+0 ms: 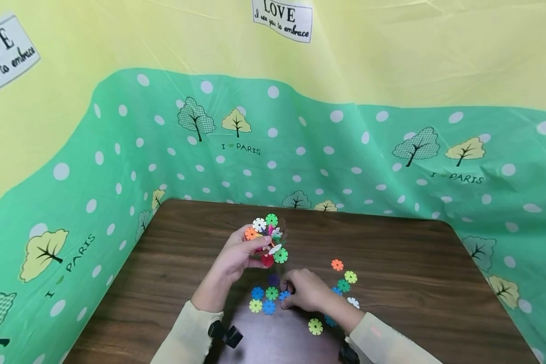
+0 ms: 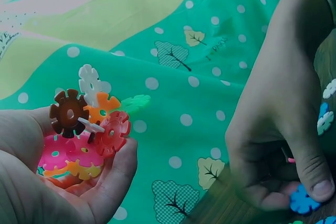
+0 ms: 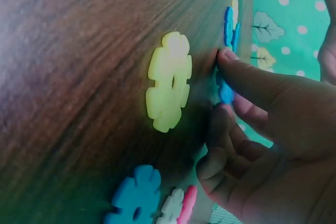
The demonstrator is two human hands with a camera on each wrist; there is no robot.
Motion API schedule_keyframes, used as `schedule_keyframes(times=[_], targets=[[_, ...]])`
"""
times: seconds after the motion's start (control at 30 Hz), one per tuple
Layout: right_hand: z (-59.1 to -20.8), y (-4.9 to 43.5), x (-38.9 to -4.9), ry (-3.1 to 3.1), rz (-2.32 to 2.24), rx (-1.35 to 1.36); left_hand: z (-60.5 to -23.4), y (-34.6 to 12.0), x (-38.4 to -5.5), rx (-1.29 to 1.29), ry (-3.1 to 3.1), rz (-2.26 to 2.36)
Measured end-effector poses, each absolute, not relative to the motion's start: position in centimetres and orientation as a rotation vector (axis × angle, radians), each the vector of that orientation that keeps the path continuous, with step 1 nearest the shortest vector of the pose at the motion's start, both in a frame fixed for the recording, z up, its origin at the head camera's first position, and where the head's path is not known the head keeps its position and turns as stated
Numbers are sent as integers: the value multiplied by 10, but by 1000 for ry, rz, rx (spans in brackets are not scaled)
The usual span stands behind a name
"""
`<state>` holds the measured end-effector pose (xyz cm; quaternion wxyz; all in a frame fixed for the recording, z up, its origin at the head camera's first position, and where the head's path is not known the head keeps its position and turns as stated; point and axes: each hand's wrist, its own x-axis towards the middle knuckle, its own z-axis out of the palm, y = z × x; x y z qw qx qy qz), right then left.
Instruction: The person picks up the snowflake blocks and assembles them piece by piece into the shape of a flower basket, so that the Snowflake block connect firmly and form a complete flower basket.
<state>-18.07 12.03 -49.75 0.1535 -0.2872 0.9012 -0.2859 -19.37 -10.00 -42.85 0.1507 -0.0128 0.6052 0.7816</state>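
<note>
My left hand [image 1: 234, 258] holds up a cluster of interlocked flower-shaped plastic discs [image 1: 280, 255] above the table. In the left wrist view this cluster [image 2: 113, 132] shows brown, white, orange, red, pink and green discs, with thumb and fingers around it. Lower and to the right, my right hand [image 1: 307, 290] is at the tabletop, pinching a blue disc [image 2: 303, 201] between thumb and finger. The right wrist view has the same blue disc [image 3: 226, 92] near the thumb tip, partly hidden by the fingers.
Left of the right hand lie loose discs, among them a green disc [image 1: 271, 293] and a yellow one [image 1: 255, 306]. More lie to its right, including an orange disc [image 1: 337, 265] and, nearer, a yellow-green disc [image 1: 315, 326]. A patterned curtain [image 1: 273, 146] stands behind the brown table [image 1: 186, 227].
</note>
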Motion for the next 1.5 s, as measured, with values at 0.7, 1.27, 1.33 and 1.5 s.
schedule_keyframes(times=[0.7,1.27,1.33,1.5], targets=[[-437,155,-201,2276,-1971,-451,-434,-93,-194,-47,1751,2268],[-445,141,-203,2017,-2073,-241,-435,-89,-194,-25,1832,2211],[-447,142,-204,2002,-2072,-239,-436,-88,-194,-26,1839,2200],[-452,143,-207,1981,-2036,-251,-438,-87,-194,-17,1862,2181]])
